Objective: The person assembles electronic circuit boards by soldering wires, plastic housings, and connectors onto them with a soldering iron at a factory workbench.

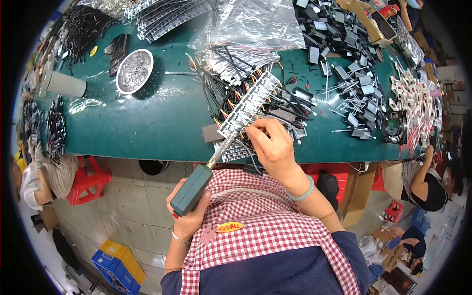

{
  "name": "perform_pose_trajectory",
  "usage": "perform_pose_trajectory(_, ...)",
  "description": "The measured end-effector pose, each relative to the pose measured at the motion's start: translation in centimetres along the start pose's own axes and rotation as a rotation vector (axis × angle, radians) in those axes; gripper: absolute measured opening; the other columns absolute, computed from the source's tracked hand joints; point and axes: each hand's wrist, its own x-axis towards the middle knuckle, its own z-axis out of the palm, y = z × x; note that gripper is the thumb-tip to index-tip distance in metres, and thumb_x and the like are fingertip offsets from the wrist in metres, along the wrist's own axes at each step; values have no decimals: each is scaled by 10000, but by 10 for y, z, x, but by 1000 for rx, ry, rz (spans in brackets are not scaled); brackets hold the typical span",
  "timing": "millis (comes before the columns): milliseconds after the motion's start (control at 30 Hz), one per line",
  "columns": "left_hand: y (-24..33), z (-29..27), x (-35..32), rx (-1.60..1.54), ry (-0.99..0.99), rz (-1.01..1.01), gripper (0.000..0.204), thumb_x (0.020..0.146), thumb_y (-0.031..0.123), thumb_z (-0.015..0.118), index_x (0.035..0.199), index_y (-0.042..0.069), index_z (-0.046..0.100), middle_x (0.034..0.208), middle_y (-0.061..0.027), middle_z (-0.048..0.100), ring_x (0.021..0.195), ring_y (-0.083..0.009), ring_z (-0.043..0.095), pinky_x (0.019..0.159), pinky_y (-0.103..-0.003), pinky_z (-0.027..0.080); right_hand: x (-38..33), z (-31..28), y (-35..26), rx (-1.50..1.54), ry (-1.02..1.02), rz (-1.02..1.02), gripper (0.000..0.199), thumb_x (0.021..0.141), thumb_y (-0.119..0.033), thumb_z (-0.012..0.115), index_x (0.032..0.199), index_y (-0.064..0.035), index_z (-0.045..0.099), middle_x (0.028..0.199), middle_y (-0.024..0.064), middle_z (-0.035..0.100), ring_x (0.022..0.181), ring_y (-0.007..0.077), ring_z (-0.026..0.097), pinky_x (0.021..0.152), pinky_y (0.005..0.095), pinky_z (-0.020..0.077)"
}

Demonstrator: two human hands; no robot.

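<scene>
The left hand (189,216) wraps its fingers around a green-handled soldering iron (196,184) whose tip meets the white circuit-board strip (248,105) lying over the green tabletop (147,123), while the right hand's (273,145) fingers pinch a thin wire at that strip's near end.

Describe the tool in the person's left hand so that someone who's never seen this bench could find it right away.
Start at the green worktable and go to its near edge, in front of the person's checked apron. There the left hand grips a soldering iron, its tip up against a white circuit-board strip that the right hand steadies. Its blocky dark-green handle and metal shaft set it apart from the loose wires and small parts around it.
</scene>
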Motion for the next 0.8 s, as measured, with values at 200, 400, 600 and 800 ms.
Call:
perform_pose_trajectory(200,2,2,4,73,-39,69,210,707,5,704,891,-57,624,861,-133,630,716,-215,618,650,-290,482,1,-2,2,6,-11,-8,274,672,89,673,917,-13,606,835,96,558,692,233,552,571,312,469)
perform_pose_trajectory(400,4,4,10,115,-35,146,191,708,9,704,865,-55,617,850,-141,628,705,-240,621,649,-305,488,2,-1,3,8,-3,-21,278,670,92,674,920,-11,606,832,96,559,682,231,552,567,310,469)
perform_pose_trajectory(600,9,3,14,221,-16,315,171,700,23,708,823,-41,608,796,-131,606,660,-266,605,607,-311,479,1,-1,3,4,-1,-21,280,671,92,675,925,-7,611,832,98,560,680,228,552,562,308,469)
perform_pose_trajectory(800,12,2,15,280,-31,379,178,686,22,710,821,-37,609,765,-130,597,643,-271,597,593,-312,472,-1,-3,1,-6,-14,-8,271,670,83,680,918,-5,616,831,96,561,672,221,548,556,306,467)
